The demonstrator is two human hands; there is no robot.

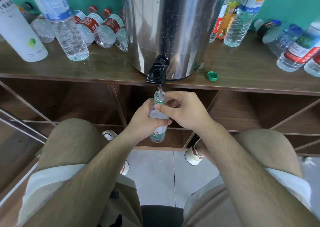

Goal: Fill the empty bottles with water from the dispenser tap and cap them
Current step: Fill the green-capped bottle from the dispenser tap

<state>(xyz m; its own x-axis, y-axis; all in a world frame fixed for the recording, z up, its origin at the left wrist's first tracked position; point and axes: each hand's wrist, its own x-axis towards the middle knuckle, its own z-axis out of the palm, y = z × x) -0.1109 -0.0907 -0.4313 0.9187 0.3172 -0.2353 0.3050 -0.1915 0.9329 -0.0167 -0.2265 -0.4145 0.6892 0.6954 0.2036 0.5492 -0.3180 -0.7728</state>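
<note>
Below the front edge of the wooden counter (pixel 86 67), a small clear bottle (pixel 159 114) with a green neck ring and a green label is held upright directly under the black tap (pixel 156 72) of the steel dispenser (pixel 169 27). A thin stream of water (pixel 160 90) falls into its open mouth. The left hand (pixel 141 122) grips the bottle's middle, its fingers (pixel 168 122) curled round the body. The right hand (pixel 186 113) pinches the shoulder just under the neck, thumb in front and the other fingers curled behind. How full the bottle is cannot be told past the hands. A loose green cap (pixel 212 75) lies on the counter just right of the dispenser's base. Red-labelled bottles (pixel 103 28) lie on their sides left of the dispenser, and other bottles (pixel 242 17) stand to its right.
</note>
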